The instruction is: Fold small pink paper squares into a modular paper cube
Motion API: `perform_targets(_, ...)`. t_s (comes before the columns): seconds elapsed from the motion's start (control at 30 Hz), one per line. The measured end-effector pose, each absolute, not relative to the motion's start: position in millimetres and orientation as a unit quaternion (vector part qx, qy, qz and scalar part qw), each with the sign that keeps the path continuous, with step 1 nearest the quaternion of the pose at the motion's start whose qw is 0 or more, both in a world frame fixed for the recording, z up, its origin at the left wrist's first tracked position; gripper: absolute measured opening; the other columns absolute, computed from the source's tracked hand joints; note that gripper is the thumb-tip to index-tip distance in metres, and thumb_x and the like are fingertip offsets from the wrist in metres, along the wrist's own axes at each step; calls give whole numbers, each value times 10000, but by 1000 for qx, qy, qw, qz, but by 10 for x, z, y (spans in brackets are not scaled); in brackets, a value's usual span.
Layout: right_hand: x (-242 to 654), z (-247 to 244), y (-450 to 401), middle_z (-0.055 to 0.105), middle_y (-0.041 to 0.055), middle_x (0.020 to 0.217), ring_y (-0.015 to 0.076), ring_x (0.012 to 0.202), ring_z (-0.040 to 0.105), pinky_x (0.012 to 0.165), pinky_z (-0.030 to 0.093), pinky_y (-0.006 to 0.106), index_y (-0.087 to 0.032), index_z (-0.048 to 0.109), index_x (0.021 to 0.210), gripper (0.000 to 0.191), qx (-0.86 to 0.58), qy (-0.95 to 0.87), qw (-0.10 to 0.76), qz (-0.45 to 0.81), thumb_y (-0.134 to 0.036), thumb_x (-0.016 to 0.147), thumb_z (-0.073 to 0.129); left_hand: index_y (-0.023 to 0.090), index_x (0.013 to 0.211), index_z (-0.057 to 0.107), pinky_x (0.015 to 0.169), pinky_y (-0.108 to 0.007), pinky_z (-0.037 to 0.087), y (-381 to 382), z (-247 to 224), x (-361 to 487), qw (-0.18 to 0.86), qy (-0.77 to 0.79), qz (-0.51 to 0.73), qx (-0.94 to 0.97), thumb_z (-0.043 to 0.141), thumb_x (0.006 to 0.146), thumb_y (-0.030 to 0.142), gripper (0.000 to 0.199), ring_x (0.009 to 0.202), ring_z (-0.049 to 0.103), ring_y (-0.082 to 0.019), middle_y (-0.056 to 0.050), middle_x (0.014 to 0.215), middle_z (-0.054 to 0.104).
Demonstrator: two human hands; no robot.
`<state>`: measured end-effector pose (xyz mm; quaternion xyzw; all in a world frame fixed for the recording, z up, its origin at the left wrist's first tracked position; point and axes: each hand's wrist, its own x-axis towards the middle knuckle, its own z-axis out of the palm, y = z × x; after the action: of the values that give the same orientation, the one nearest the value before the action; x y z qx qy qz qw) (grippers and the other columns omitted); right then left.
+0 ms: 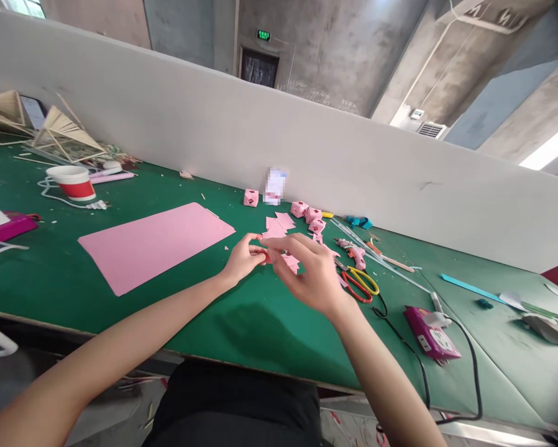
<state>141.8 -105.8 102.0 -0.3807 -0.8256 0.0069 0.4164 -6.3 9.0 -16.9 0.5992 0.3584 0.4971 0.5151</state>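
Over the green table my left hand (pixel 242 259) is closed, its fingertips pinching a small red-pink paper piece (pixel 268 256). My right hand (pixel 309 270) meets it from the right, thumb and fingers bent round the same piece and hiding most of it. Pink paper scraps (pixel 279 223) lie just beyond the fingers. Behind them stand several folded pink paper cubes (pixel 313 215) with dark diamond-shaped marks, and one more cube (pixel 251 198) sits apart to the left. A large pink sheet (pixel 155 247) lies flat left of my hands.
Scissors (pixel 363 280), a pink glue gun (pixel 357 256) and clear sticks lie right of my hands. A magenta power strip (pixel 430 335) with a black cable is nearer right. A paper cup (pixel 74 182) and stick models (pixel 67 136) stand left. A white partition (pixel 190 118) runs behind.
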Motion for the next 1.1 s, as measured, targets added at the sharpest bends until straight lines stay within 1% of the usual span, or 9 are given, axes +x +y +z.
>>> perform_targets(0.1,1508,574,-622,725,47,877,185,818,683,773,562,317,-247,709,1091,281,-422,-790,443,-43,-288,1006,445,189,1153,516,723,-317,611,95,-152,-59,534,399,482,569,673,717,101,472,750,752,-197,-12,826,752)
perform_targets(0.2,1591,179,-438,721,66,896,218,876,670,794,535,326,-220,682,1099,232,-466,-787,396,-82,-342,977,526,198,1133,522,731,-326,610,76,-120,-63,511,404,468,598,673,711,102,458,735,759,-199,-18,831,767)
perform_targets(0.3,1628,-15,-386,708,61,857,219,843,656,758,515,317,-220,660,989,182,-487,-785,371,-93,-370,960,561,206,1140,521,750,-334,611,40,-96,-69,478,397,462,633,672,741,116,436,762,770,-208,-27,872,782)
perform_targets(0.43,1637,-69,-354,711,47,826,200,796,644,695,479,294,-237,627,860,214,-516,-773,361,-77,-361,997,521,203,1156,524,789,-352,620,3,-83,-72,458,396,453,654,658,785,130,402,815,777,-218,-50,929,788)
perform_targets(0.67,1636,-104,-333,710,43,807,191,765,639,655,440,275,-229,631,835,214,-510,-780,357,-64,-359,989,561,199,1162,519,839,-367,627,-7,-70,-76,444,391,458,664,647,819,124,373,859,782,-223,-60,951,789)
perform_targets(0.77,1656,-122,-306,699,35,766,181,727,622,622,408,267,-227,594,774,244,-520,-773,354,-85,-311,996,541,204,1170,515,834,-371,632,-15,-73,-69,460,382,458,658,667,839,170,366,856,786,-233,-62,969,790)
perform_targets(0.87,1711,-107,-279,690,32,763,172,724,615,608,390,256,-227,570,758,246,-530,-765,353,-93,-304,989,543,218,1185,516,848,-388,633,-13,-90,-60,440,382,459,671,696,859,260,374,910,783,-255,-75,1022,789)
perform_targets(1.0,1892,-45,-229,670,40,765,181,746,617,631,398,262,-222,571,778,255,-564,-724,386,-92,-342,991,499,223,1210,508,914,-419,618,20,-126,-62,414,382,472,678,679,882,295,377,999,766,-266,-98,1101,777)
perform_targets(1.1,2105,-25,-159,681,45,784,193,755,621,679,416,279,-215,578,790,263,-614,-660,428,-67,-380,973,485,216,1198,498,891,-413,628,41,-147,-70,418,379,477,674,620,913,279,316,999,767,-261,-107,1110,773)
